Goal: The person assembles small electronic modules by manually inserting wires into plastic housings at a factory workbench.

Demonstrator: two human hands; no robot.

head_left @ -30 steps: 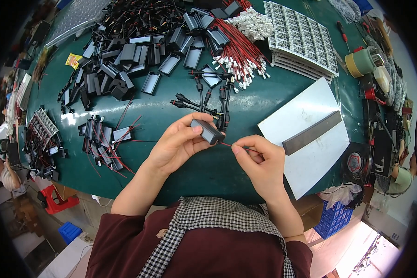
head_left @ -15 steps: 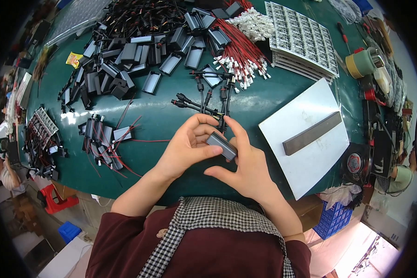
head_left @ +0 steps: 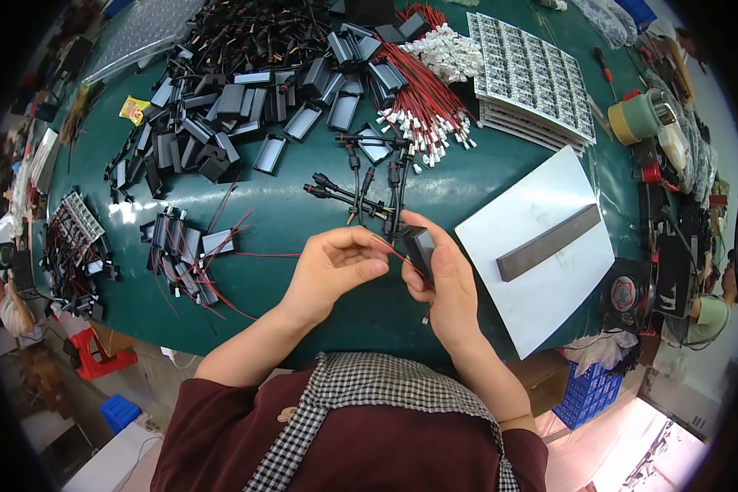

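Note:
A small black rectangular housing (head_left: 419, 248) is gripped between the thumb and fingers of my right hand (head_left: 447, 283), tilted up on end. Thin red wire (head_left: 388, 248) runs from it to my left hand (head_left: 330, 269), whose thumb and fingers are closed on the wire. A small white plug (head_left: 425, 319) hangs below my right hand. Just beyond both hands lie several black cables (head_left: 361, 194) with connector ends. To the left, a cluster of grey-black housings (head_left: 180, 246) has red wires trailing out, one stretching toward my left hand.
Heaped housings (head_left: 238, 102) and black cables (head_left: 246, 33) cover the far left. Red wires with white plugs (head_left: 430, 107) sit beside stacked circuit-board panels (head_left: 533, 78). At right, a dark bar (head_left: 549, 242) rests on a white board (head_left: 521, 312), near a green-and-yellow tape roll (head_left: 634, 117).
The housing has passed from both hands into my right hand and turned more upright. My left hand has moved off it to the left and now pinches the red wire.

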